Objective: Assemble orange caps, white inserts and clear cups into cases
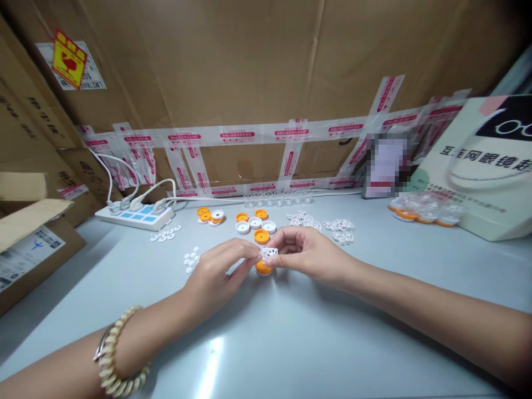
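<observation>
Between my two hands, just above the table, is a small white openwork plastic piece (270, 252). My right hand (301, 250) pinches it from the right with thumb and fingers. My left hand (222, 263) is closed at its left edge, fingertips pressed together there. Directly under the piece sits an orange round cup (263, 269) with a white base. Behind my hands stand another orange cup (261, 237) and several white cups (255, 223). More white openwork pieces (338, 226) lie in loose piles to the right. Small white discs (191, 260) are scattered left of my left hand.
A white power strip (135, 215) with plugged-in cables lies at the back left. Clear round caps (278, 198) line the cardboard box (233, 66) behind. On the right are a phone (384, 166), clear-topped assembled pieces (428, 209) and a paper bag (486, 177). An open carton (33, 249) stands left.
</observation>
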Demonstrator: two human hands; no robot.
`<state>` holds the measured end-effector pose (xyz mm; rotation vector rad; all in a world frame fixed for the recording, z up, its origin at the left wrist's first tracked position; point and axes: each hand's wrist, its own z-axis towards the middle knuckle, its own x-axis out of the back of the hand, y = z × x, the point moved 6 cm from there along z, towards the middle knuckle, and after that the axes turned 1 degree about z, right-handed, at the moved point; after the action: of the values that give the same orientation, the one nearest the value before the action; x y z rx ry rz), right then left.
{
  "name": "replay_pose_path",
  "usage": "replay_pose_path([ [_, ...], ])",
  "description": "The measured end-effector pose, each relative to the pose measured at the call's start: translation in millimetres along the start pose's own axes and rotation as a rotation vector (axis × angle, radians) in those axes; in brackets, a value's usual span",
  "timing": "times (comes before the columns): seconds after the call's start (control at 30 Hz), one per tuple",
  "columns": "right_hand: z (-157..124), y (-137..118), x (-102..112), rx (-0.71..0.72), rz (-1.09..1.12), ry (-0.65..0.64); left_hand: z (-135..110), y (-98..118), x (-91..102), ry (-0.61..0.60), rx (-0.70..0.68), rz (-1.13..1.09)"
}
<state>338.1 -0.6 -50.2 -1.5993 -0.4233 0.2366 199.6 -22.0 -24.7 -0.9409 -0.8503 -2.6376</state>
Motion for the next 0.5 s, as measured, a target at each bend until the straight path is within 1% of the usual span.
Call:
replay_pose_path([
  [0.1,1.6,0.1,2.6,0.018,-0.049,0.042,1.8,-1.8,-0.7,-0.012,0.023,0.011],
  [0.17,3.5,1.1,4.3,0.038,-0.051,0.058,2.8,-4.2,-0.7,-0.017,0.065,0.007],
  [0.27,6.8,2.4,5.2,0.067,0.024,0.025,3.2,-9.2,-1.6,-0.041,0.137,-0.011],
  [0.37,9.8,3.0,10.4,0.079,0.032,0.043,1.4,-18.5,-7.8,-0.126,0.244,0.005],
  [0.43,11.9,2.4,14.9,0.105,-0.037,0.076,-1.4,-26.7,-15.2,-0.212,0.334,0.01],
  [0.5,14.5,2.8,16.8,0.129,-0.106,0.083,-4.0,-32.6,-22.5,-0.285,0.391,0.004],
])
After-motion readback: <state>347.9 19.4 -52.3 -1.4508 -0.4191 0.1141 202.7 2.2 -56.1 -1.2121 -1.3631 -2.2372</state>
